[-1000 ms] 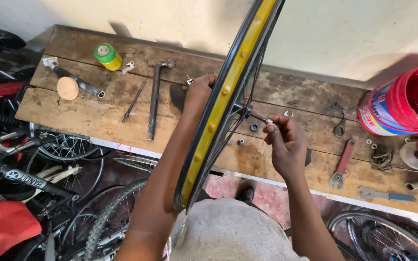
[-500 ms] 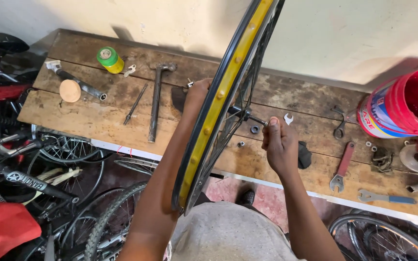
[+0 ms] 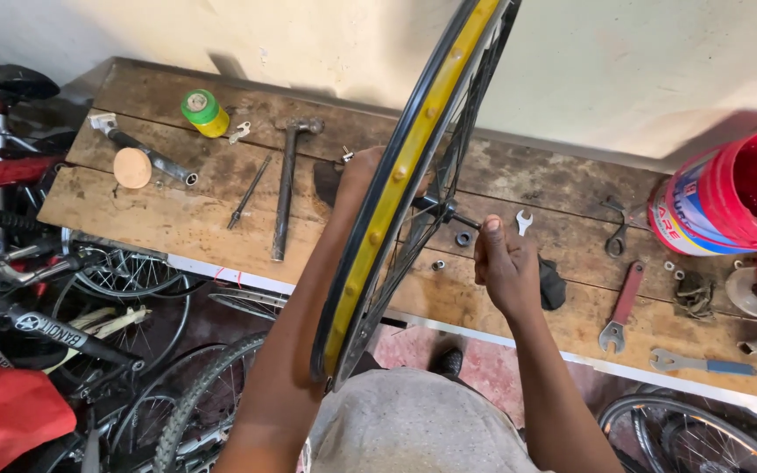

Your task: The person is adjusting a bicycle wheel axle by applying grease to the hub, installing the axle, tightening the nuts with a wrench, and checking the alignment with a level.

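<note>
The bike wheel [image 3: 396, 193] stood up on its edge, close to the person, so both sides could be reached. The left hand [image 3: 357, 175] was behind the rim, likely to hold the wheel steady; I could not tell how its fingers sat. The right hand [image 3: 503, 263] was closed tight by the axle [image 3: 449, 210] in the middle, maybe around a small tool. Farther off, on the wooden bench [image 3: 177, 219], lay a hammer [image 3: 286, 188], a small wrench [image 3: 523, 221] and a red bucket [image 3: 738, 197].
</note>
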